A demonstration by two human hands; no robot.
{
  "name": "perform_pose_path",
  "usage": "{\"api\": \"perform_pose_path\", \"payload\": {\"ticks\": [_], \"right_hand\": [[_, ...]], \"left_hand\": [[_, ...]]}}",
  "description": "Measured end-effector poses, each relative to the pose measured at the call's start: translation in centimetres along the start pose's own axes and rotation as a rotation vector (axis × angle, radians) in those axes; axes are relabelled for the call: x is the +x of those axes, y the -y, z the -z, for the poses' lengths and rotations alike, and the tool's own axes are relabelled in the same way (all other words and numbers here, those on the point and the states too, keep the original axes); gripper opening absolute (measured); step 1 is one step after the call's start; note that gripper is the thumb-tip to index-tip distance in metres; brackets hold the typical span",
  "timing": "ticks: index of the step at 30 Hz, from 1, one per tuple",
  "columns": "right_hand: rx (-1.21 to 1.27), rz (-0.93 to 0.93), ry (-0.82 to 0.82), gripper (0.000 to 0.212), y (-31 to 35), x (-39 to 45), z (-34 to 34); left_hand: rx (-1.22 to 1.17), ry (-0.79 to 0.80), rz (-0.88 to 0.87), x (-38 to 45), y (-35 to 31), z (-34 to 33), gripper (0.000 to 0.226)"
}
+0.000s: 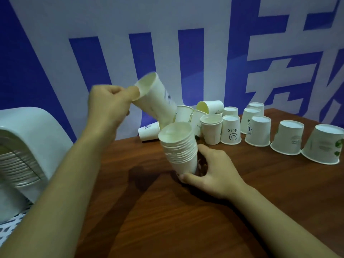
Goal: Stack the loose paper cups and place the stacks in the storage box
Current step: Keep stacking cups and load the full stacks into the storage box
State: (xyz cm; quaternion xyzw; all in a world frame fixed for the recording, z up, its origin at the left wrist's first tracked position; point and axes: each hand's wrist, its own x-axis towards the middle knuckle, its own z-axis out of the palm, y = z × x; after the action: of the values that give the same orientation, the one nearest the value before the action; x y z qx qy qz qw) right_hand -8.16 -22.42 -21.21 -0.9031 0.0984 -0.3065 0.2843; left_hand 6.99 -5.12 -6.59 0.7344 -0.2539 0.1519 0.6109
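Left hand (pixel 109 107) pinches a tilted white paper cup (pixel 156 97) at its rim, base aimed five o'clock toward the nested white cup stack (pixel 179 148), whose base the right hand's (pixel 214 170) fingers curl round on the brown wooden desk (pixel 186 220).

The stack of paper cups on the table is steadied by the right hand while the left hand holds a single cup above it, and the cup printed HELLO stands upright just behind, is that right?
Not quite: the head view shows the HELLO cup standing upside down, base up. The rest holds: the right hand steadies the stack of paper cups, and the left hand holds a single cup above it.

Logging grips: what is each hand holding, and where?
Left hand pinches a single cup at its rim; right hand grips the cup stack near its base.
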Motion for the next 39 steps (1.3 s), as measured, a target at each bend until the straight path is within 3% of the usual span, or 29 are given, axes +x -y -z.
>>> {"api": "perform_pose_path", "payload": {"ticks": [4, 10, 13, 15, 24, 31, 36, 39], "right_hand": [[0.013, 0.033, 0.054, 0.051, -0.1, 0.0, -0.3], [0.030, 0.038, 0.068, 0.049, -0.1, 0.0, -0.4], [0.044, 0.023, 0.046, 0.045, -0.2, 0.0, -0.5], [0.032, 0.021, 0.044, 0.044, -0.1, 0.0, -0.5], [-0.026, 0.055, 0.081, 0.053, 0.5, 0.0, -0.5], [-0.019, 0.063, 0.110, 0.055, 0.9, 0.0, -0.6], [-0.006, 0.038, 0.114, 0.054, 0.8, 0.0, -0.7], [0.018, 0.019, 0.103, 0.057, 0.9, 0.0, -0.7]], "left_hand": [[0.024, 0.003, -0.033, -0.3, -2.7, 2.0, 0.027], [0.213, 0.310, 0.130, -0.8, -2.8, 1.2, 0.029], [0.228, 0.434, 0.211, -0.7, -2.6, 1.3, 0.015], [0.208, 0.494, 0.245, -0.4, -2.5, 1.7, 0.018], [-0.015, 0.448, 0.300, -0.3, -1.9, 1.4, 0.031], [0.522, 0.650, 0.190, -1.4, -0.9, -0.8, 0.027], [0.442, 0.563, -0.029, -2.8, -1.5, -2.0, 0.078], [0.472, 0.688, -0.171, -4.2, -1.1, -3.5, 0.075]]}}
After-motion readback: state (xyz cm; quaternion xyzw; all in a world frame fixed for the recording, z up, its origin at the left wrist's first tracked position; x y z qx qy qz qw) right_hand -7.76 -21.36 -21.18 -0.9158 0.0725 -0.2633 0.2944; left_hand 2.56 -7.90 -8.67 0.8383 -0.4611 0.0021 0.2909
